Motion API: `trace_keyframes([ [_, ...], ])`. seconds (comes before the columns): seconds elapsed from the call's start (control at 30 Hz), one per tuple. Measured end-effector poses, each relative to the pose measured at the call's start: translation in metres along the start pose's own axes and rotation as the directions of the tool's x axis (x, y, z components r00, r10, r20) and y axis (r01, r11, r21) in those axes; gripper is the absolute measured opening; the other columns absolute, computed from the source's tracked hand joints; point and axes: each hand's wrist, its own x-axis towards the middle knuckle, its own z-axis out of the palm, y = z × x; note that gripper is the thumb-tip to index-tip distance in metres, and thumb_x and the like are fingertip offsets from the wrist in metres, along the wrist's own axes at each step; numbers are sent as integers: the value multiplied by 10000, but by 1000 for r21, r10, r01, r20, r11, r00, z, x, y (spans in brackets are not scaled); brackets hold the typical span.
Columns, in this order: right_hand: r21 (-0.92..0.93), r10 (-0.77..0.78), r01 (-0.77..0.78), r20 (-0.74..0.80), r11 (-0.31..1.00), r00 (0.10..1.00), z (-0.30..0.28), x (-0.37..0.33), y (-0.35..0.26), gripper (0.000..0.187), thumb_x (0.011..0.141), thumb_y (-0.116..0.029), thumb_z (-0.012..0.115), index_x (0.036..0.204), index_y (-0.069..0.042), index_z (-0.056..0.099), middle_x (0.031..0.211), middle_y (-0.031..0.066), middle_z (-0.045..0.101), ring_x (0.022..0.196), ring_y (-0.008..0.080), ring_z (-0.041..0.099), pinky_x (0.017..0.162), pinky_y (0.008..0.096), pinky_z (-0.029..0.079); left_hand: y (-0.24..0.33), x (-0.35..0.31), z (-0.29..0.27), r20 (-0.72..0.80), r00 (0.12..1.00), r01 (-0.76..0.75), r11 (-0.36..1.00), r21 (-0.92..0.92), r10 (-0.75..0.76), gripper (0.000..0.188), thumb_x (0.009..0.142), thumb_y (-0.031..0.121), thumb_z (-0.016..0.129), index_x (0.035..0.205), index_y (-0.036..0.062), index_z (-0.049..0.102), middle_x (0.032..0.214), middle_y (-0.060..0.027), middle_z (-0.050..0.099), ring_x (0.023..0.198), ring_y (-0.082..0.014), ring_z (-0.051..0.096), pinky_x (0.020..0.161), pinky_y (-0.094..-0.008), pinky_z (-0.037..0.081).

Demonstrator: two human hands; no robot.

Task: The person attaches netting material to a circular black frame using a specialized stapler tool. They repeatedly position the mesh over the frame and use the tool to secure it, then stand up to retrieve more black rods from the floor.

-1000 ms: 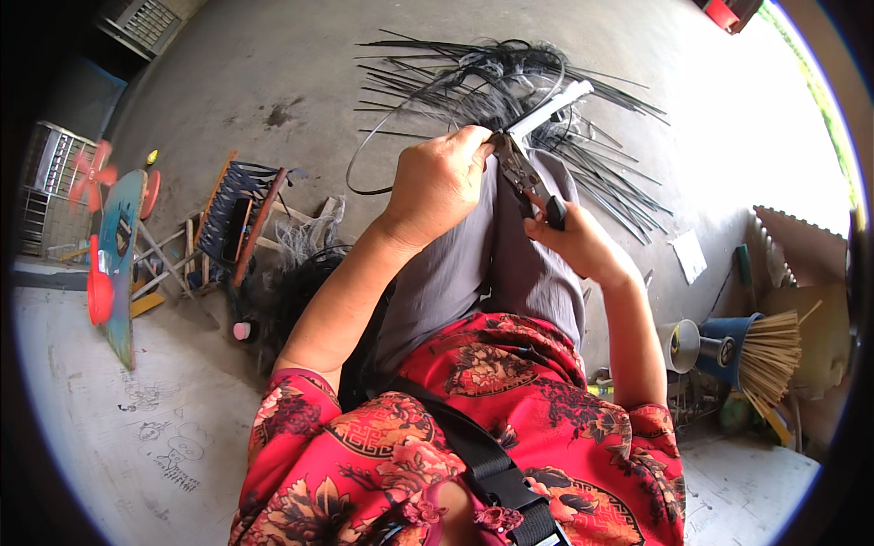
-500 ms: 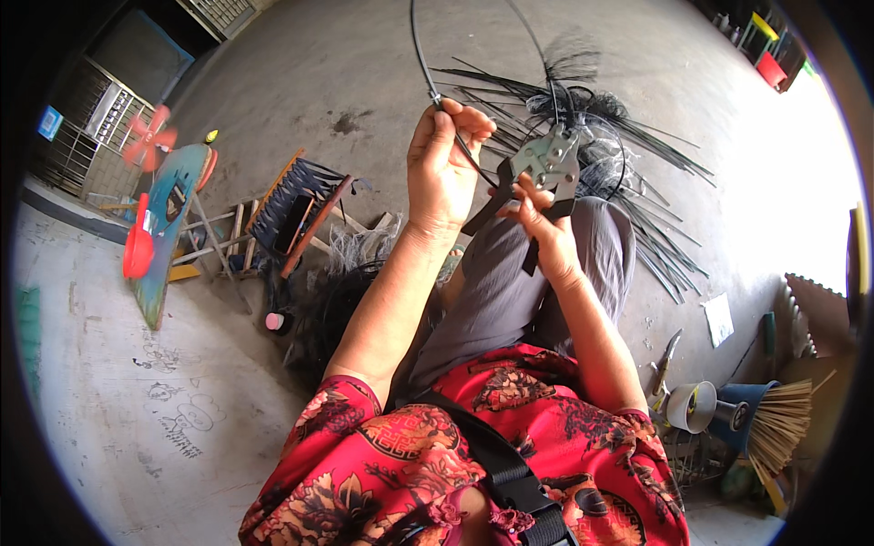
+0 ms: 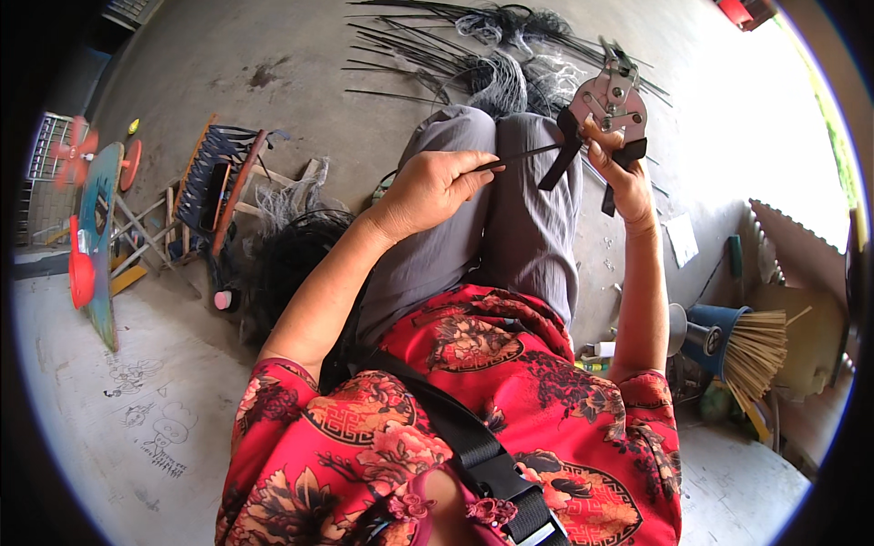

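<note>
Above my lap, my left hand (image 3: 430,193) pinches the end of a thin black strip (image 3: 523,156) between thumb and fingers. From there the strip runs right toward a plier-like metal hand tool (image 3: 608,105) with riveted plates and black handles. My right hand (image 3: 626,182) is wrapped round the tool's handles and holds it upright over my right knee. Whether the strip is clamped in the tool or passes behind its handle, I cannot tell. Beyond my knees, a bundle of black strips (image 3: 401,50) and pale netting (image 3: 501,82) lies on the floor.
At left stand a small folding stool (image 3: 214,177) with a dark phone-like object on it, and a painted board (image 3: 100,237) with red parts. A dark tangled heap (image 3: 296,273) lies by my left leg. At right, a blue bucket (image 3: 719,329) holds thin wooden sticks (image 3: 760,350).
The tool in my right hand has moved right and up. My left hand has come down toward my lap, and the long looped strip no longer rises above it. My view has shifted too.
</note>
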Motion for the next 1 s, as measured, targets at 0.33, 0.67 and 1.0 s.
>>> trace_keyframes([
  [0.33, 395, 191, -115, -158, 911, 969, 63, -91, 59, 370, 1185, -145, 603, 1542, -48, 618, 866, -26, 554, 735, 57, 480, 640, 235, 428, 20, 19, -10, 115, 910, 378, 679, -629, -399, 334, 1209, 295, 556, 1232, 4, 719, 814, 48, 576, 639, -33, 434, 572, -198, 347],
  [0.67, -134, 277, -284, -69, 949, 958, 57, -83, -20, 234, 1153, -267, 679, 1176, -59, 784, 764, 25, 675, 705, 106, 588, 683, 322, 500, 46, 22, 5, -144, 954, 192, 905, -379, -262, 275, 1205, 234, 583, 1178, 30, 765, 786, 67, 562, 675, -23, 459, 591, -201, 369],
  [1.0, -596, 276, -256, -60, 761, 959, 73, -58, -66, 401, 1095, -318, 697, 1452, -137, 730, 950, 287, 770, 907, 468, 777, 814, 523, 604, 42, 29, 12, -400, 913, 3, 979, 204, 81, 160, 1148, 125, 649, 1197, 11, 751, 758, -98, 674, 614, -208, 633, 611, -340, 519],
])
